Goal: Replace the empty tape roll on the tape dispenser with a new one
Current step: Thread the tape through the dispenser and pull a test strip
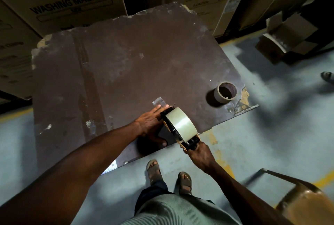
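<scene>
Clear new tape roll (181,124), probably light and stiff, sits mounted on the tape dispenser (178,131); right hand (199,154) curls round its handle at 5 o'clock, left hand (151,122) presses flat-fingered at 9.

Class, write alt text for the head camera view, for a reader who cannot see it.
A person's right hand grips the handle of a black tape dispenser loaded with a full clear tape roll; the left hand lies flat beside it on a worn brown table. An empty cardboard core stands nearby.

Dim scene, soft edges.
You get dark corners, wide-angle bending, blurred floor (271,134), glare on the tape roll (181,122).
</scene>
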### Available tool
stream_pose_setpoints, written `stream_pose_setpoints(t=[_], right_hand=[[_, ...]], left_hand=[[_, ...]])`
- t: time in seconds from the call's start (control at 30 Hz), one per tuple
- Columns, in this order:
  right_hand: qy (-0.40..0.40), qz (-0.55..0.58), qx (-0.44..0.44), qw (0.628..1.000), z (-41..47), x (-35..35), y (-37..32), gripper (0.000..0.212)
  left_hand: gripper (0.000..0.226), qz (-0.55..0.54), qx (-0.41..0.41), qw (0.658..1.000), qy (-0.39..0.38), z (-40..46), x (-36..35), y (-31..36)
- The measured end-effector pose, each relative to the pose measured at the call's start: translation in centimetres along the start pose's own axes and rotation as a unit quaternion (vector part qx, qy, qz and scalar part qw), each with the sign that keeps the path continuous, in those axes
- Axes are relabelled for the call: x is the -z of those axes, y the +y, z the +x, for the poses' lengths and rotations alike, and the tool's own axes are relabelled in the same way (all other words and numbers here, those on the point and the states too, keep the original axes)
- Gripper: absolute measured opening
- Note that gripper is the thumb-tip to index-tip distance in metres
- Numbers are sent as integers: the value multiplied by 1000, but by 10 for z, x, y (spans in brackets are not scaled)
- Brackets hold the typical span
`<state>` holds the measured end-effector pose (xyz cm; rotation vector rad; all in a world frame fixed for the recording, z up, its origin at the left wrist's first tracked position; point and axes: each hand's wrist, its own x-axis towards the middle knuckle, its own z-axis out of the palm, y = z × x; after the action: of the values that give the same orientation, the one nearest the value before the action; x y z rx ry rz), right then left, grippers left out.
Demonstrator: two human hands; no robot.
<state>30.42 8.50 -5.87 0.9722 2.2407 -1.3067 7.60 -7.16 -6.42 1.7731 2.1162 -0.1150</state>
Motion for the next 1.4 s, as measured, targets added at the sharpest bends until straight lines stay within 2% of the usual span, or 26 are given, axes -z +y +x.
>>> stream_pose_setpoints(t=[0.2, 0.3, 0.43, 0.63, 0.93, 1.1, 1.4], right_hand=[[1, 6, -6, 1000, -4, -2, 1, 22], [-6, 13, -10, 1000, -11, 0, 6, 20], [-7, 16, 11, 1000, -27, 2, 19, 6], [6, 12, 3, 1000, -41, 1, 31, 6], [37, 17, -7, 999, -56, -4, 39, 13], [43, -13, -39, 998, -69, -9, 57, 31], [15, -6, -45, 999, -89, -2, 75, 28]], left_hand=[[120, 13, 2, 1000, -3, -1, -1, 6], [127, 22, 18, 999, -21, 1, -2, 7], [138, 55, 43, 997, -38, 3, -8, 7], [137, 56, 42, 997, -23, 3, -10, 14], [134, 42, 39, 998, -23, -5, -17, 26], [128, 47, 62, 997, -27, -10, -17, 34], [134, 44, 108, 991, -72, -5, -7, 47]])
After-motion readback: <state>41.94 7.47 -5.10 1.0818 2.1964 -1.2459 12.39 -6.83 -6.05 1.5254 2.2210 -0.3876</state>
